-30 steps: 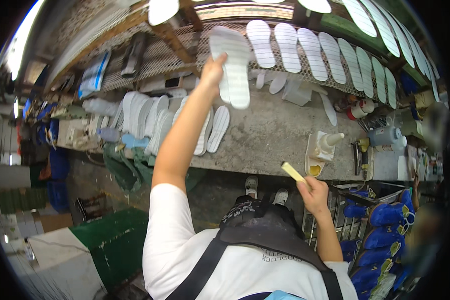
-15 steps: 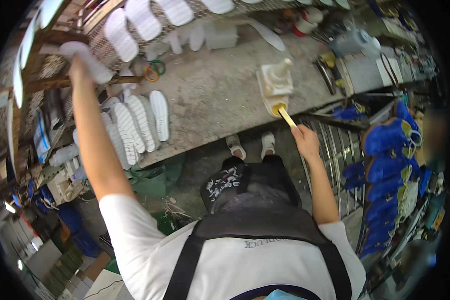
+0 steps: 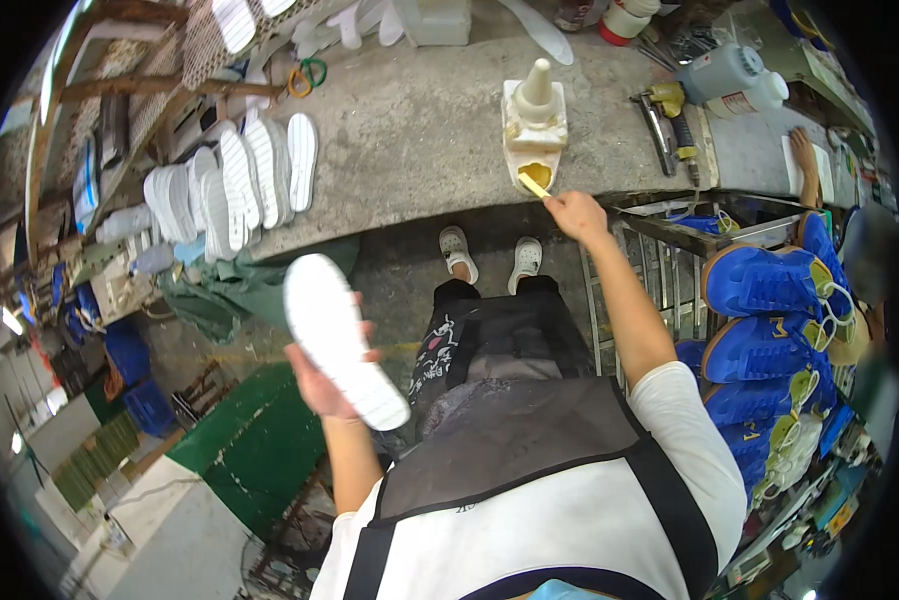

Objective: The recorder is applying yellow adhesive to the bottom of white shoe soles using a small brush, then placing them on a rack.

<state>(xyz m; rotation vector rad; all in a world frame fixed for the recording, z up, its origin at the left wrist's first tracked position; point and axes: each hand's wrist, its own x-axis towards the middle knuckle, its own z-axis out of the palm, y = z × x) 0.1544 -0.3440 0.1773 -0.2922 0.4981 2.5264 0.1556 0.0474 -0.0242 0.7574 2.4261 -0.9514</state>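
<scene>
My left hand (image 3: pixel 320 388), raised in front of my body off the bench, is closed around a white shoe insole (image 3: pixel 332 325) with its broad face turned up. In my right hand (image 3: pixel 578 215) is a brush with a pale yellow handle (image 3: pixel 535 186). The brush's far end is at the open lip of a cream glue pot (image 3: pixel 536 130) with a cone-shaped top, where yellow glue shows; its bristles are hidden. Several white soles (image 3: pixel 255 175) with ribbed lines stand in a row along the bench's left edge.
Green-and-orange-handled scissors (image 3: pixel 307 77) lie on the concrete bench (image 3: pixel 410 150). A mesh rack (image 3: pixel 210 50) holds more insoles at upper left. A yellow-and-black air tool (image 3: pixel 677 120) and bottles (image 3: pixel 725 75) are at right. Blue shoes (image 3: pixel 760 280) are stacked beside me; another person's hand (image 3: pixel 802 150) rests farther right.
My left hand has come down from the rack toward my body, bringing the insole. My right hand still holds the brush at the glue pot. The view has shifted.
</scene>
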